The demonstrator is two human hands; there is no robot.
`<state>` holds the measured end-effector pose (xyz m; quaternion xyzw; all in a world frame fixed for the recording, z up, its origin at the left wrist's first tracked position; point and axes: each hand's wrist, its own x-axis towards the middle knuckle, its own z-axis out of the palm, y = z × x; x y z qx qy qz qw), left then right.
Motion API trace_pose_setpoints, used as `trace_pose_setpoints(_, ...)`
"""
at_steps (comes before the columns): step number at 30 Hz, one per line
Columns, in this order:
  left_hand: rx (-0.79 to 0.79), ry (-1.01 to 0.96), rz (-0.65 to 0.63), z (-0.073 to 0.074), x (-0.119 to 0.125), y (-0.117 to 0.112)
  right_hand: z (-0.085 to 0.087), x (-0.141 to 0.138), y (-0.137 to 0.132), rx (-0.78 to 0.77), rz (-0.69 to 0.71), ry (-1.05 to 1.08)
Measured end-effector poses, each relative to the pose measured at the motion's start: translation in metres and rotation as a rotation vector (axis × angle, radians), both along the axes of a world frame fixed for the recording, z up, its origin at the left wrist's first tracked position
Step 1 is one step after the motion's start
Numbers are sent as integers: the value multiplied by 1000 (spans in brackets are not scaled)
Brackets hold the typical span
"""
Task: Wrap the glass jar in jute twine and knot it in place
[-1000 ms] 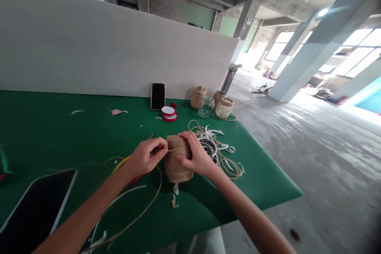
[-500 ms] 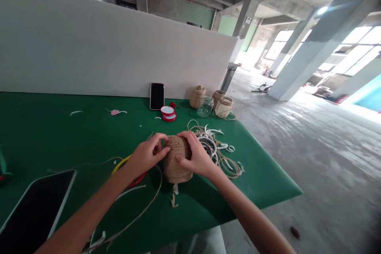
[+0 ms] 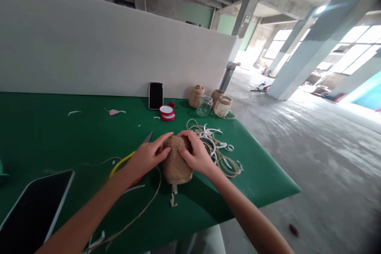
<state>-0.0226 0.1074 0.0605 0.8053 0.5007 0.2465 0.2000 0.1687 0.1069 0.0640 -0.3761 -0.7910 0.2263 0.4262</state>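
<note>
A jar wrapped in brown twine (image 3: 175,164) stands on the green table (image 3: 59,135) in front of me. My left hand (image 3: 147,156) presses its fingertips against the jar's upper left side, fingers together. My right hand (image 3: 196,154) wraps around the jar's right side near the top. A loose length of twine (image 3: 139,212) trails from the jar toward the table's near edge. Scissors with yellow and red handles (image 3: 123,162) lie under my left wrist.
A tangle of twine and white strips (image 3: 218,152) lies right of the jar. At the back stand a phone (image 3: 156,95), red-rimmed lids (image 3: 167,113), a glass jar (image 3: 204,105) and twine-wrapped jars (image 3: 223,106). A tablet (image 3: 32,210) lies near left. A white partition (image 3: 104,47) backs the table.
My left hand has let its pinch on the twine end go flat against the jar's top edge. My right hand has slid higher on the jar. The jar stays in place.
</note>
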Motion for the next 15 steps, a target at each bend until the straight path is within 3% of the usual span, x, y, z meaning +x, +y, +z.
trace_pose_setpoints(15, 18, 70, 46, 5, 3, -7, -5, -17, -6, 44, -186, 35)
